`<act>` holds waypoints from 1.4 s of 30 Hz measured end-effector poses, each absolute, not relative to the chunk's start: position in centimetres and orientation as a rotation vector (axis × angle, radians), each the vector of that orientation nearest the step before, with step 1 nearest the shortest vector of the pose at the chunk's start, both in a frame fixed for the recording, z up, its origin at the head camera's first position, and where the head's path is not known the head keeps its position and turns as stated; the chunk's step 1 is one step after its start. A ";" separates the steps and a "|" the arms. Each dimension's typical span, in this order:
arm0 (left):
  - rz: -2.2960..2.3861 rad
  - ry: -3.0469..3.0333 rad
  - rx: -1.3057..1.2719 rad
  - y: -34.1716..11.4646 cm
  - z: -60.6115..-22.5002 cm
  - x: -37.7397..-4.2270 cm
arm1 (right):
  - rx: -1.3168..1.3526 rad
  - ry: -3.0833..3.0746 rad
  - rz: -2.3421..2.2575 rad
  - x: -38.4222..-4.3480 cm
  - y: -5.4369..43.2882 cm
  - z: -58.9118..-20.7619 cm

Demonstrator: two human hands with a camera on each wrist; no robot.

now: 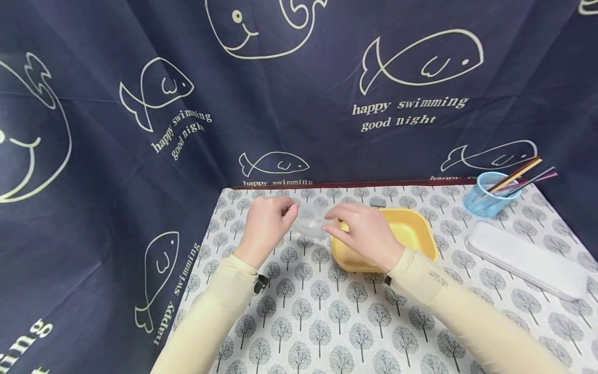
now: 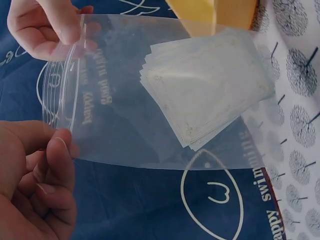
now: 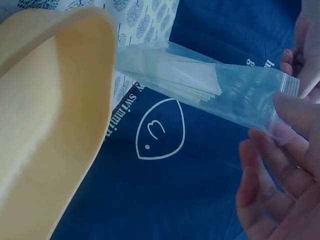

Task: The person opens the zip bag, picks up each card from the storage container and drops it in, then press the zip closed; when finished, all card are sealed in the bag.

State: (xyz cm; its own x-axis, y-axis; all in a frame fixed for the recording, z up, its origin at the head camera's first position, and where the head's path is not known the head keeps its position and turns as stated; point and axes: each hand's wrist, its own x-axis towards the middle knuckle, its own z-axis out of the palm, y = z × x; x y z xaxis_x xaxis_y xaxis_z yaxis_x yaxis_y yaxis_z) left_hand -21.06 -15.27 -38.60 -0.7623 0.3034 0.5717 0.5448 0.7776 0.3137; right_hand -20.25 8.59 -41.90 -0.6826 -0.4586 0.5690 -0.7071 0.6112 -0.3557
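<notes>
Between my two hands hangs a clear zip-lock bag [image 1: 309, 221], its ribbed mouth on the hands' side. A fanned stack of white card-like sheets [image 2: 205, 87] with faint corner patterns lies inside, towards the far end. My left hand [image 1: 268, 223] pinches one corner of the bag's mouth between thumb and fingers. At the other corner, my right hand [image 1: 363, 232] pinches the same edge, as the right wrist view also shows in the bag [image 3: 240, 97]. Whether the zip is sealed, I cannot tell. The right forearm and hand lie over a yellow plastic basin [image 1: 413, 231].
A blue cup [image 1: 483, 202] holding several thin sticks stands at the back right. In front of it lies a long white case [image 1: 528, 259]. Behind the basin is a small grey block [image 1: 377, 202]. A dark blue curtain [image 1: 289, 119] hangs along the table's back and left.
</notes>
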 end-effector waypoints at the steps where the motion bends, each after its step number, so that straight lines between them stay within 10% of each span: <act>1: -0.677 -2.464 -0.619 -15.3 -38.7 -21.1 | 0.927 -2.395 0.805 -20.4 8.6 -41.9; 42: -0.970 -2.435 -0.486 -18.4 -41.6 -19.7 | 0.993 -2.461 1.347 -23.2 5.1 -42.4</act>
